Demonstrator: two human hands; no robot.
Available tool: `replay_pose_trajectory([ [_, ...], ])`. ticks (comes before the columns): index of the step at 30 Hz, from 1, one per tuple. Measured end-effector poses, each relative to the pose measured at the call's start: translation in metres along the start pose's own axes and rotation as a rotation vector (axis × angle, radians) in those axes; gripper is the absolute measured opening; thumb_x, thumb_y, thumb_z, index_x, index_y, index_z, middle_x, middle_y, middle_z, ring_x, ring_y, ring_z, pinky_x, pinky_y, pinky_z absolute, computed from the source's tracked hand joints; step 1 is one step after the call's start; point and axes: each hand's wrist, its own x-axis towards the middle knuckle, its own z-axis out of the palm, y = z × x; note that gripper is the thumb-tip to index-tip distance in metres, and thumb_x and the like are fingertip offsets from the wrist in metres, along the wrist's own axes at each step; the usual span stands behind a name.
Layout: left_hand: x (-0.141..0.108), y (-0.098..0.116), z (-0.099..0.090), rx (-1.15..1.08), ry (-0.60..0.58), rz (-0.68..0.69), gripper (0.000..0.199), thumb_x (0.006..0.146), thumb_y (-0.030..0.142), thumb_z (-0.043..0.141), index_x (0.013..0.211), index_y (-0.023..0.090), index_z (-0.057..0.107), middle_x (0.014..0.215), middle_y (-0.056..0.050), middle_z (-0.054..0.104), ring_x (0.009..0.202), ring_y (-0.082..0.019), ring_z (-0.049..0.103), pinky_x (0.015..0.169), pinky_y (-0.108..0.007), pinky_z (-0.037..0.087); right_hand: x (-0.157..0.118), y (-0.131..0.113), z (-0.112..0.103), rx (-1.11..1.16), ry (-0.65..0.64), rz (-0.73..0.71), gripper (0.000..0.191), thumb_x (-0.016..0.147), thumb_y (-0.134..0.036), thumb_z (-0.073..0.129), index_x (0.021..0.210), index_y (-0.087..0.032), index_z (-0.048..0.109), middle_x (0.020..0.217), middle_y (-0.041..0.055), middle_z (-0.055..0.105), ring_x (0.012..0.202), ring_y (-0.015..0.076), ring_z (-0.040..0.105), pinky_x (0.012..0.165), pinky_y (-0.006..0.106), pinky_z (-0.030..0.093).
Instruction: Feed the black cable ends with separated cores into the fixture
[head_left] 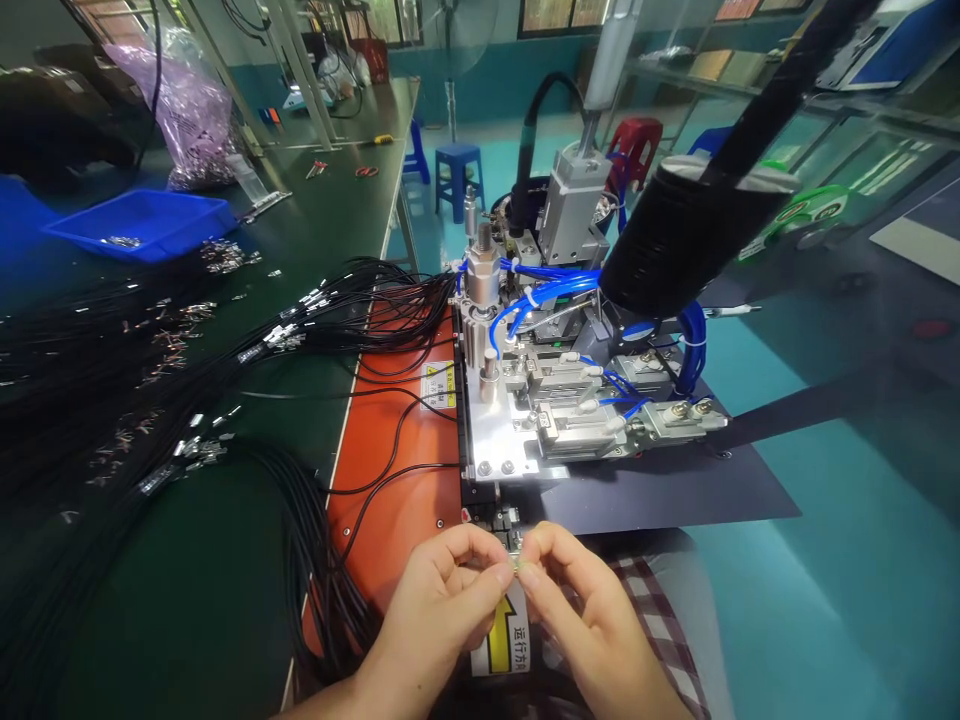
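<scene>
My left hand (457, 590) and my right hand (577, 600) meet at the bottom centre, thumbs and forefingers pinched together. Between the fingertips is a small shiny piece, mostly hidden by the fingers. Just beyond the hands lies the near end of a dark track (487, 497), which runs along the edge of a metal machine (495, 440). Under the hands shows a white label (517, 655) with a yellow arrow. Bundles of black cables (300, 530) with metal ends lie to the left of my hands.
An orange surface (390, 420) carries several loose black cables. At the far left, a blue tray (150, 225) stands on the dark green table (202, 560). Blue air hoses (555, 285) and a thick black tube (690, 240) rise over the machine. A dark plate (675, 495) sticks out to the right.
</scene>
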Motion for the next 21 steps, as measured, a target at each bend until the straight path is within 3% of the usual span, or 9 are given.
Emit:
replay_pose_trajectory([
  [6, 0.0002, -0.0029, -0.0001, -0.022, 0.038, -0.004, 0.019, 0.082, 0.032, 0.059, 0.074, 0.017, 0.051, 0.043, 0.011, 0.03, 0.038, -0.003, 0.018, 0.039, -0.019, 0.011, 0.0013, 0.0053, 0.0, 0.024, 0.003, 0.029, 0.022, 0.084, -0.039, 0.056, 0.073, -0.02, 0.055, 0.067, -0.0015, 0.051, 0.057, 0.013, 0.043, 0.049, 0.022, 0.037],
  [12, -0.0029, -0.001, 0.0001, -0.02, 0.037, 0.001, 0.02, 0.082, 0.031, 0.059, 0.072, 0.016, 0.051, 0.044, 0.011, 0.029, 0.039, -0.003, 0.018, 0.039, -0.018, 0.012, 0.0016, 0.0068, -0.0069, -0.033, 0.087, 0.038, 0.018, 0.08, -0.037, 0.061, 0.078, -0.02, 0.065, 0.065, -0.0004, 0.059, 0.055, 0.0144, 0.048, 0.052, 0.024, 0.041],
  [21, -0.0012, 0.0028, 0.0027, 0.063, 0.042, -0.035, 0.031, 0.074, 0.042, 0.066, 0.07, 0.017, 0.048, 0.039, 0.013, 0.027, 0.038, -0.003, 0.017, 0.038, -0.018, 0.011, 0.0018, -0.002, -0.0084, -0.297, 0.003, -0.159, 0.018, 0.086, -0.029, 0.054, 0.07, -0.02, 0.056, 0.069, 0.0002, 0.058, 0.062, 0.016, 0.053, 0.059, 0.026, 0.042],
])
